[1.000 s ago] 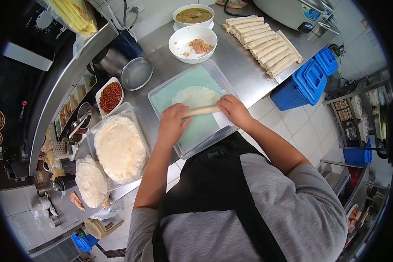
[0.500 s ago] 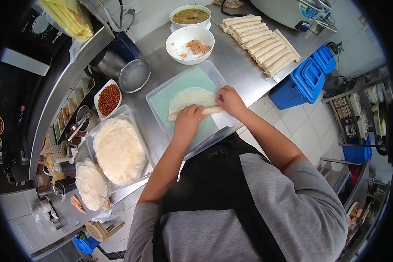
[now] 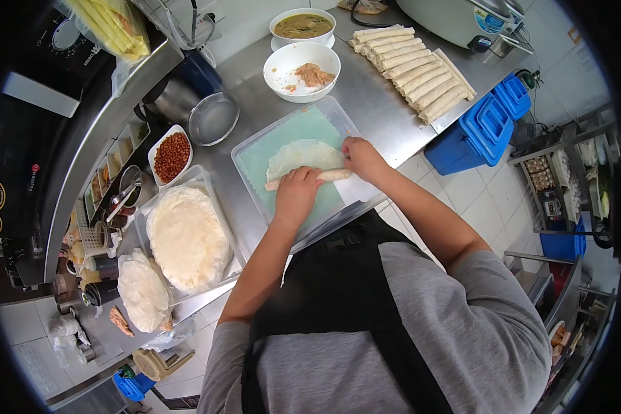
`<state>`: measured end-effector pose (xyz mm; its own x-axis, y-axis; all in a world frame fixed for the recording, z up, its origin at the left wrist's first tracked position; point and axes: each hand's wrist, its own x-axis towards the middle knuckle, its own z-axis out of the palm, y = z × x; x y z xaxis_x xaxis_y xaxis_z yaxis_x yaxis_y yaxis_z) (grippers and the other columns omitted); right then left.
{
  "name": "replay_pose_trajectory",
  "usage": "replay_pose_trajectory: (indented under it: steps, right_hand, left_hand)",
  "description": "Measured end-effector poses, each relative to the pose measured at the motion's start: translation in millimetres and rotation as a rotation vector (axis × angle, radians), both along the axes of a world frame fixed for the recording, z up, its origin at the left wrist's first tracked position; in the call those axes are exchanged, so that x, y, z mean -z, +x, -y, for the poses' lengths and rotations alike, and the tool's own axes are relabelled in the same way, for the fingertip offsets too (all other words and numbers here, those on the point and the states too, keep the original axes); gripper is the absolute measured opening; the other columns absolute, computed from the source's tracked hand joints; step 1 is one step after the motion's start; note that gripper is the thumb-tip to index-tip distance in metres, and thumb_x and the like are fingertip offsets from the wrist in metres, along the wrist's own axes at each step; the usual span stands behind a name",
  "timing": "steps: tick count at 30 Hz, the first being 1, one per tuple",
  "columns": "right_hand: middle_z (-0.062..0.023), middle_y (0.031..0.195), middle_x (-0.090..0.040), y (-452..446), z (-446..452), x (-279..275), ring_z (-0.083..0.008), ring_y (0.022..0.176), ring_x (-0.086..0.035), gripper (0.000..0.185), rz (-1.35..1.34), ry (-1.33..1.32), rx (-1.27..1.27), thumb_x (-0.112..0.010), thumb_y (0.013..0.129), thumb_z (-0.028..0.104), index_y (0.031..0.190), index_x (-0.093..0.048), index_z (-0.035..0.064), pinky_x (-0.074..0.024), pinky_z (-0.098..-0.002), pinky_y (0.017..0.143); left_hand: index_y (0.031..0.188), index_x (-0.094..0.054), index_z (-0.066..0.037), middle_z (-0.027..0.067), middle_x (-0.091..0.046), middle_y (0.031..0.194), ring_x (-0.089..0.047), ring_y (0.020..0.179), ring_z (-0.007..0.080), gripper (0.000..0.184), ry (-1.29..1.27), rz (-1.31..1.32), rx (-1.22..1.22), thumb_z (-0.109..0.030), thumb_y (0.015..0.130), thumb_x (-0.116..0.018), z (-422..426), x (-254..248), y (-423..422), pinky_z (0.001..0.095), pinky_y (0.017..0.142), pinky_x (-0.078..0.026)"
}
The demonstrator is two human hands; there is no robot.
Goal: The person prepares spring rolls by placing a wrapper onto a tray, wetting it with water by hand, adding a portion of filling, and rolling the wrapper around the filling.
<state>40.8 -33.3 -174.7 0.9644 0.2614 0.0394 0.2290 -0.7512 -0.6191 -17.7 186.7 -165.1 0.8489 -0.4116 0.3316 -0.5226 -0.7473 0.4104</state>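
A partly rolled spring roll lies across a pale green sheet on a clear plastic lid. Its thin, translucent wrapper spreads flat on the far side as a half circle. My left hand is closed over the left part of the roll, fingers curled on top. At the wrapper's right edge, just beyond the roll's right end, my right hand is closed in a pinch. Its fingertips partly hide the wrapper edge there.
A white bowl with some filling stands behind the lid, before a bowl of soup. Finished rolls lie at the back right. On the left are a wrapper stack in a plastic container and a dish of red-brown beans.
My right hand has shifted slightly at the wrapper's right edge, its fingers now closer together. My left hand stays on the roll.
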Motion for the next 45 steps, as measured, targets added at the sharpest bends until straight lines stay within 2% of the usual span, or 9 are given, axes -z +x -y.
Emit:
replay_pose_trajectory:
  steps: [6, 10, 15, 23, 28, 34, 39, 41, 45]
  right_hand:
    - [-0.0236, 0.085, -0.068, -3.7, 0.6, -2.0, -0.039, 0.085, -0.067, 0.026, -0.081, 0.054, 0.014, -0.069, 0.076, 0.004, 0.099, -0.062, -0.005, -0.0537, -0.0422, 0.079]
    - [-0.023, 0.087, -0.068, -3.9, 4.4, -3.5, -0.0379, 0.083, -0.068, 0.024, -0.108, 0.077, 0.013, -0.071, 0.075, 0.005, 0.096, -0.064, -0.0047, -0.0542, -0.0412, 0.078]
    - [-0.017, 0.084, -0.066, -1.2, 10.3, 1.0, -0.0303, 0.077, -0.066, 0.017, -0.011, 0.061, 0.022, -0.072, 0.075, 0.007, 0.089, -0.067, -0.0016, -0.0541, -0.0369, 0.071]
    - [-0.0198, 0.081, -0.065, -0.3, 6.5, 8.4, -0.0367, 0.08, -0.064, 0.011, 0.014, 0.065, -0.007, -0.07, 0.075, 0.008, 0.081, -0.067, -0.0004, -0.052, -0.0431, 0.076]
    - [-0.0199, 0.079, -0.065, -2.9, 7.8, 6.4, -0.0374, 0.078, -0.064, 0.009, 0.086, 0.073, -0.011, -0.068, 0.077, 0.007, 0.08, -0.066, -0.0007, -0.052, -0.0432, 0.074]
    - [-0.019, 0.079, -0.068, -8.9, 9.9, 0.0, -0.0339, 0.074, -0.067, 0.011, -0.045, 0.175, 0.082, -0.068, 0.079, 0.006, 0.085, -0.065, -0.0027, -0.0533, -0.0382, 0.068]
    - [-0.0156, 0.083, -0.069, -11.8, 10.4, -6.4, -0.0265, 0.073, -0.067, 0.011, -0.267, 0.441, 0.266, -0.067, 0.081, 0.004, 0.091, -0.067, -0.0022, -0.0537, -0.0354, 0.07]
    - [-0.0156, 0.084, -0.069, -10.8, 13.1, 1.4, -0.0275, 0.074, -0.067, 0.014, -0.194, 0.404, 0.228, -0.067, 0.082, 0.004, 0.095, -0.066, -0.0019, -0.0537, -0.0356, 0.071]
    - [-0.016, 0.084, -0.068, -23.3, 17.0, -8.5, -0.0307, 0.079, -0.068, 0.03, -0.111, 0.252, 0.141, -0.067, 0.082, 0.002, 0.111, -0.059, -0.0002, -0.0535, -0.0373, 0.072]
  left_hand:
    - [0.111, -0.068, -0.013, 0.0063, -0.064, 0.104, -0.06, 0.1, 0.0266, 0.03, 0.076, 0.148, -0.021, -0.023, 0.083, -0.072, 12.4, -7.7, -4.3, 0.0428, 0.091, -0.045]
    - [0.107, -0.07, -0.017, 0.0038, -0.061, 0.103, -0.059, 0.098, 0.0251, 0.025, 0.031, 0.028, 0.026, -0.025, 0.083, -0.071, 14.5, -4.0, -0.4, 0.041, 0.091, -0.043]
    - [0.103, -0.071, -0.016, 0.0034, -0.059, 0.102, -0.058, 0.094, 0.0241, 0.02, 0.082, 0.086, 0.036, -0.023, 0.083, -0.071, 13.2, -8.6, 9.8, 0.0389, 0.088, -0.042]
    - [0.111, -0.066, -0.011, 0.0062, -0.062, 0.106, -0.06, 0.099, 0.0262, 0.029, 0.113, 0.083, 0.069, -0.009, 0.083, -0.057, 21.5, -8.3, 3.8, 0.0401, 0.087, -0.049]
    - [0.115, -0.065, -0.009, 0.0082, -0.063, 0.115, -0.06, 0.108, 0.0271, 0.031, 0.075, 0.132, 0.079, -0.012, 0.084, -0.064, 24.7, -1.3, 4.2, 0.0398, 0.094, -0.048]
    - [0.119, -0.065, -0.007, 0.0087, -0.064, 0.117, -0.061, 0.11, 0.0281, 0.036, 0.105, 0.126, 0.073, -0.016, 0.085, -0.069, 23.7, 6.2, 7.0, 0.0408, 0.094, -0.049]
    - [0.119, -0.065, -0.007, 0.0092, -0.065, 0.115, -0.062, 0.108, 0.0284, 0.035, 0.102, 0.16, 0.077, -0.015, 0.085, -0.068, 23.2, 9.2, 9.1, 0.0408, 0.093, -0.05]
    - [0.122, -0.063, -0.005, 0.0106, -0.064, 0.118, -0.06, 0.115, 0.0282, 0.038, 0.125, 0.096, 0.078, -0.012, 0.086, -0.057, 24.0, 7.7, 7.7, 0.0414, 0.1, -0.047]
    - [0.119, -0.066, -0.008, 0.0086, -0.065, 0.114, -0.062, 0.107, 0.0281, 0.035, 0.102, 0.144, 0.065, -0.014, 0.085, -0.068, 24.0, 8.0, 9.6, 0.0409, 0.093, -0.05]
